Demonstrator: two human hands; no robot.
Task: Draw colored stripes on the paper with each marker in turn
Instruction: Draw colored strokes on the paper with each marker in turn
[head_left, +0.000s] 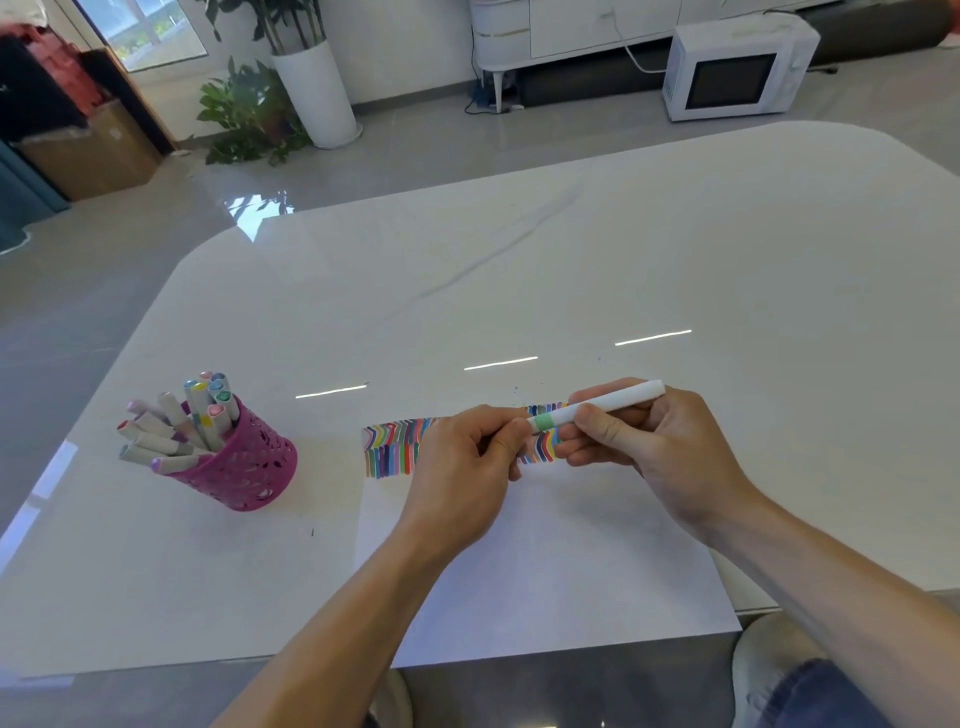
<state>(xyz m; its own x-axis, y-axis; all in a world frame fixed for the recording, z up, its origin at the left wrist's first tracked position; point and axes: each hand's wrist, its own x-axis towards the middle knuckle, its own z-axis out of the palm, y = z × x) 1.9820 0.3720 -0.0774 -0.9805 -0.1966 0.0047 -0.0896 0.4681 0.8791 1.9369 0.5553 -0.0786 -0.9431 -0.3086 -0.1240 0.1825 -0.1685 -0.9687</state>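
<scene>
A white sheet of paper (545, 561) lies on the table in front of me, with a band of many coloured stripes (389, 449) along its far edge. My right hand (639, 441) grips a white marker (608, 402) with a green band, held level above the stripes. My left hand (467, 457) pinches the marker's left end, where the cap sits; the tip is hidden by my fingers. A pink mesh cup (249, 462) at the left holds several more markers (187, 421).
The glossy white table (571, 249) stretches far ahead and to the right. On the floor beyond it stand a potted plant (311, 88), a microwave (732, 70) and a cardboard box (88, 150). My shoe (769, 670) shows below the table's near edge.
</scene>
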